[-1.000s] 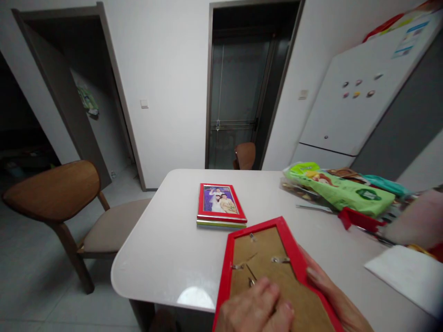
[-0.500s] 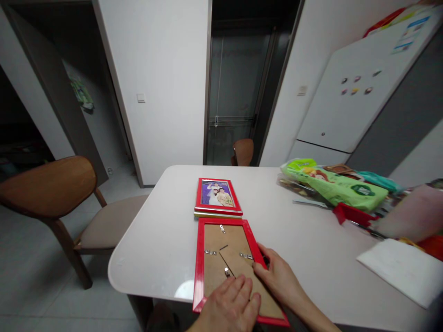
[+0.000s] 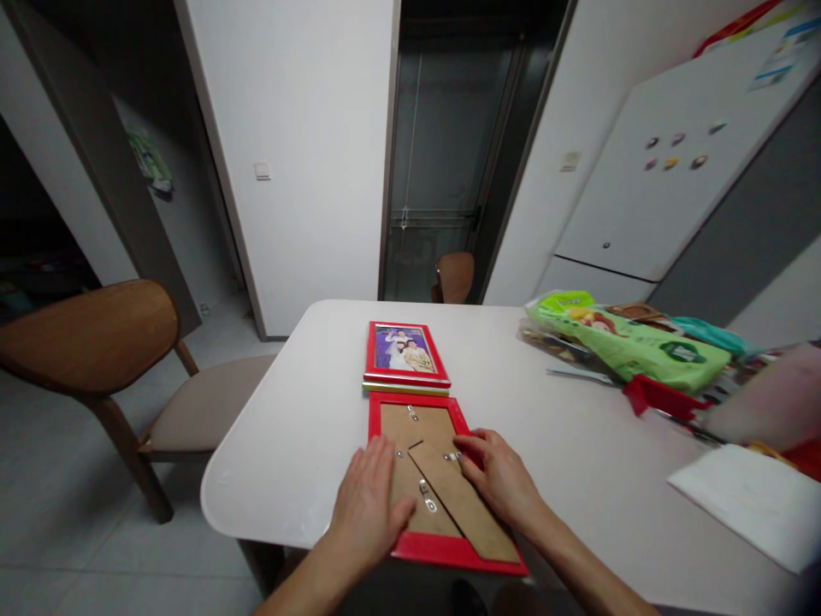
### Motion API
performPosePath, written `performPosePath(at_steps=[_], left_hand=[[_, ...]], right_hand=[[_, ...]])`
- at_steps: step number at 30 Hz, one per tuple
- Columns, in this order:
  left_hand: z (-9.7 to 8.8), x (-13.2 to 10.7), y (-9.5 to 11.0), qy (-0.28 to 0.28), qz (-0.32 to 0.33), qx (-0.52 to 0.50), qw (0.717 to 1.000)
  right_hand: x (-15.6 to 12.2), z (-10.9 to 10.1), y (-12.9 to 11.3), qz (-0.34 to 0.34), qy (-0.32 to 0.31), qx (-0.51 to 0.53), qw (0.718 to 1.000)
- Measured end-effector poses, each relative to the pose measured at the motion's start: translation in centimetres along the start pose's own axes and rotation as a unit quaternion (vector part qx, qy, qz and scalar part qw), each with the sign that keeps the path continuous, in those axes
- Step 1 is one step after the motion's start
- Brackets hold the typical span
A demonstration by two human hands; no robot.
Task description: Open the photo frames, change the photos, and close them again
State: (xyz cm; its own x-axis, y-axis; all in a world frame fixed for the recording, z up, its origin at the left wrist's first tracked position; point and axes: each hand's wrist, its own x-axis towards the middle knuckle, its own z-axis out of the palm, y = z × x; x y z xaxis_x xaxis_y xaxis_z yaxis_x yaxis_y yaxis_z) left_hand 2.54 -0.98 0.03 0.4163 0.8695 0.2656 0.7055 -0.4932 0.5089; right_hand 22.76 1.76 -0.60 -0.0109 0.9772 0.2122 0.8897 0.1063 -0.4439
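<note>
Can't read the label point(image 3: 685, 352) on the green packet point(image 3: 625, 338), right side of the white table point(image 3: 288, 436). Red frame point(image 3: 442, 483) back-up at near edge; I've left hand point(image 3: 364, 496) flat on it, fingers loose, right hand's point(image 3: 504, 477) bent, grip unclear. Fridge point(image 3: 641, 201) beyond.

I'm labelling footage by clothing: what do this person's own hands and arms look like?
The left hand and right hand are ungloved. The left forearm and right forearm are bare, with no sleeve, watch or bracelet in view. No ring, cable or marking can be made out.
</note>
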Motion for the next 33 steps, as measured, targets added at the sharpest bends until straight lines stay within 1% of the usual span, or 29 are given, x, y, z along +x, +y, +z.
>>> performPosePath(at_steps=[1,2,4,7,9,11,14,16,18,21,23,26,28,30,33], left_hand=[[-0.1,0.1,-0.6,0.012,-0.030,-0.008,0.999],[-0.1,0.1,-1.2,0.018,-0.045,-0.020,0.999],[0.2,0.1,-1.8,0.022,-0.044,-0.047,0.998],[0.6,-0.1,-2.2,0.043,-0.045,-0.072,0.995],[0.7,-0.2,-2.2,0.056,-0.053,-0.079,0.994],[0.6,-0.3,-2.2,0.065,-0.064,-0.080,0.993],[0.6,-0.4,-2.2,0.072,-0.069,-0.079,0.992],[0.8,-0.4,-2.3,0.076,-0.069,-0.084,0.991],[0.9,-0.4,-2.3,0.079,-0.073,-0.091,0.990],[1.0,-0.4,-2.3,0.084,-0.081,-0.101,0.988],[1.0,-0.4,-2.3,0.084,-0.082,-0.098,0.988],[1.1,-0.4,-2.2,0.079,-0.075,-0.082,0.991],[1.1,-0.4,-2.2,0.078,-0.077,-0.076,0.991],[1.1,-0.4,-2.3,0.078,-0.082,-0.078,0.991],[1.0,-0.4,-2.2,0.078,-0.085,-0.075,0.991]], right_hand=[[0.0,0.0,0.0,0.001,-0.003,-0.001,1.000],[0.1,0.0,0.0,0.003,-0.004,-0.003,1.000],[0.2,0.0,0.1,0.011,-0.007,-0.008,1.000],[0.0,-0.1,-0.1,0.004,-0.006,-0.022,1.000],[-0.6,-0.2,-0.9,-0.019,0.018,-0.033,0.999],[-1.4,-0.1,-2.2,-0.059,0.021,-0.023,0.998],[-2.0,0.2,-4.4,-0.115,-0.033,0.016,0.993],[-1.7,0.6,-5.6,-0.122,-0.046,0.023,0.991],[-0.9,1.0,-6.6,-0.122,-0.042,0.013,0.992],[0.7,1.9,-7.6,-0.134,-0.049,-0.010,0.990],[1.5,2.6,-8.1,-0.131,-0.048,-0.019,0.990],[2.1,3.4,-8.4,-0.112,-0.031,-0.024,0.993],[2.6,3.5,-8.1,-0.108,-0.023,-0.025,0.994],[3.2,3.3,-7.3,-0.099,-0.014,-0.028,0.995],[4.4,3.0,-5.9,-0.069,0.004,-0.042,0.997]])
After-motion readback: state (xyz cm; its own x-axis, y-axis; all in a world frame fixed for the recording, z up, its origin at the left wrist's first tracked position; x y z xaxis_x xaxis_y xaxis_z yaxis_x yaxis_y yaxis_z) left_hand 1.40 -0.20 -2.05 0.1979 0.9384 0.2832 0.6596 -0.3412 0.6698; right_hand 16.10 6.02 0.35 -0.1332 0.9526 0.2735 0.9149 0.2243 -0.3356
